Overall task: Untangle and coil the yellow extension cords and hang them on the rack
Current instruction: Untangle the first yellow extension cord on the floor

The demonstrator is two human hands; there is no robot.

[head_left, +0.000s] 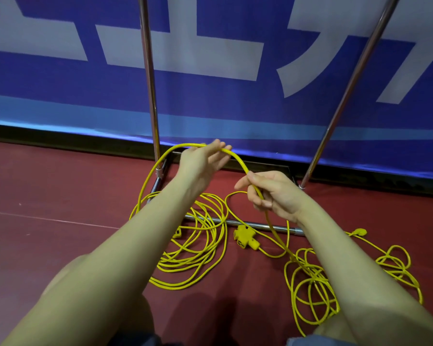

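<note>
Top of the rack (149, 78) cut off above, only two chrome uprights and the floor bars in view; hanging bar out of sight. Lettering on the blue banner (210, 103) behind too cropped to read. Part of a second socket block (177, 232) hidden behind the left forearm. Left hand (203, 159) raised, fingers fairly straight and relaxed, yellow extension cord (240, 162) draped over them in an arch. Right hand (273, 193) lower and nearer, thumb and curled fingers pinching the same cord. Loose coil (193, 245) on the red floor (48, 196) lying across the rack's front bar; tangled heap (310, 290) at right, partly covered by the right forearm. Multi-outlet block (245, 237) between the two piles, plug (359, 232) far right
</note>
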